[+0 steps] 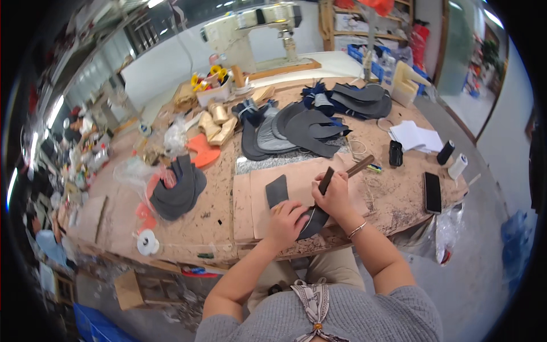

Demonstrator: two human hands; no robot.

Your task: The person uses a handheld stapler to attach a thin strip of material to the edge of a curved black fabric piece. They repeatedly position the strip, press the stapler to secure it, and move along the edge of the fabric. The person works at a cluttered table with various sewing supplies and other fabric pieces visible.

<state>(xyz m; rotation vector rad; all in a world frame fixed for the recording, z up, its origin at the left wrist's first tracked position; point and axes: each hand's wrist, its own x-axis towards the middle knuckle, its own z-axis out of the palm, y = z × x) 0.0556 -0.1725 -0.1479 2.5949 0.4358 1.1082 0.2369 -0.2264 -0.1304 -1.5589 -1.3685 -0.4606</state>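
Observation:
At the near edge of the table, a dark grey curved piece with a pale line along it lies partly under my hands. My left hand rests on its left side, fingers stretched over it and slightly apart. My right hand is closed around a dark flat strip-shaped tool whose upper end sticks up; the fingers hide its lower end. A brown bar lies just beyond that hand. Left of it, a small dark grey cut piece lies flat on the pale work sheet.
Stacked dark grey cut pieces cover the far middle; another pile lies left. A phone, thread spools and white papers stand right. A white reel sits near the left front edge. Behind stands a sewing machine.

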